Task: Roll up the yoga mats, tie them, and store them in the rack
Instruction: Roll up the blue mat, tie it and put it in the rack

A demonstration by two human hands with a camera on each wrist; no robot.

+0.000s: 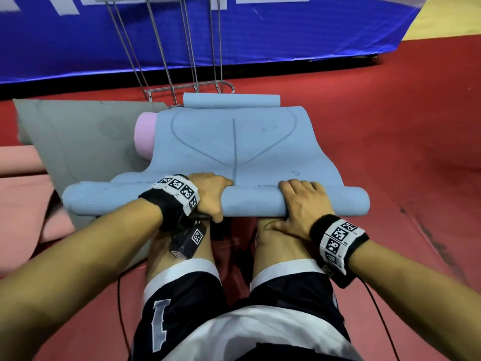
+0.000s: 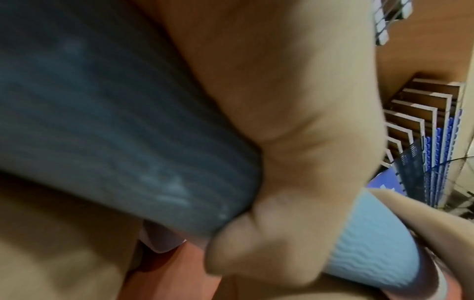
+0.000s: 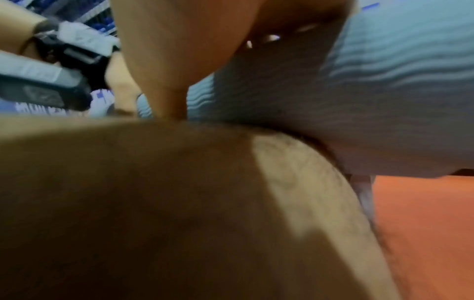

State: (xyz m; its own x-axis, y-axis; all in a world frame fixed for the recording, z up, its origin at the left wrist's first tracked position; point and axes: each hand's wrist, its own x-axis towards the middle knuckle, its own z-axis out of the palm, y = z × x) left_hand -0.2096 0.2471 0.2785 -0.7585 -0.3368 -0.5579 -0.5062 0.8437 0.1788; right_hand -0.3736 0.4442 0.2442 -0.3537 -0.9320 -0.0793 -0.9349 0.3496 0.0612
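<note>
On a red gym floor [image 1: 390,126], a person crouches over a light blue yoga mat [image 1: 234,147] that is partly rolled, the rolled end lying crosswise just in front of the knees and the flat remainder stretching away toward a wire rack [image 1: 182,61]. Left hand [image 1: 212,195] wraps the roll near its middle, fingers curled over the top and thumb tucked at the near underside; the left wrist view shows the same grasp from below, thumb and palm pressed to the ribbed blue surface [image 2: 372,243]. Right hand [image 1: 299,201] grips the roll just to the right, fingers arched over the top and thumb underneath against the knee; the right wrist view, blurred, shows the thumb [image 3: 164,60] meeting the wavy-textured mat [image 3: 384,60]. Grey guide lines, a centre stripe and a curved arc, mark the mat's flat part. Its far end curls up into a small roll touching the foot of the rack, which stands against a blue banner [image 1: 260,35]. A pink rolled mat [image 1: 144,136] lies under the blue mat's left edge, partly covered. A grey mat [image 1: 86,142] lies flat on the left, beneath both. Black wristbands with square coded markers [image 1: 179,190] circle both wrists.
</note>
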